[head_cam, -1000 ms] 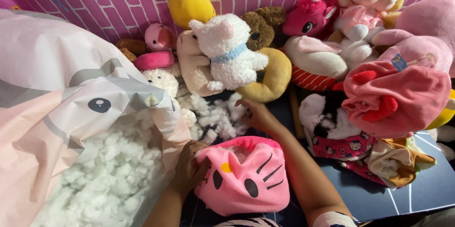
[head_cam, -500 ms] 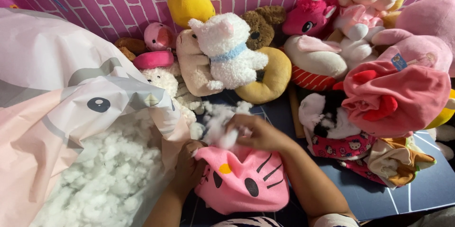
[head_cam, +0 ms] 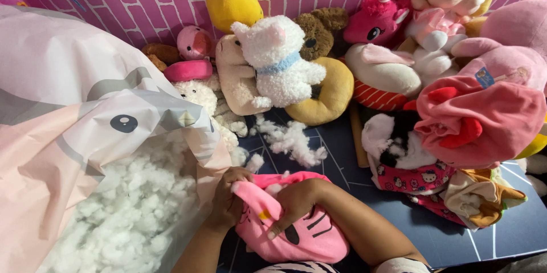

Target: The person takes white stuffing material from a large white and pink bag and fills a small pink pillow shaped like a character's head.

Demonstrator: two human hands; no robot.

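Possibly the white stuffing spills from the pink plush head between both hands, because the left hand only pinches its flap and the right hand presses on top.

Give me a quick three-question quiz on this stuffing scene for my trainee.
1. True or false: both hands are on the pink cat-face plush.
2. Where does the big heap of loose white stuffing lie? A) in the open pink and grey bag B) on the yellow ring plush C) inside the red plush
3. What colour is the collar on the white fluffy plush?

Key:
1. True: the left hand grips its top edge, the right hand presses at its opening.
2. A, the bag at the left.
3. Light blue.
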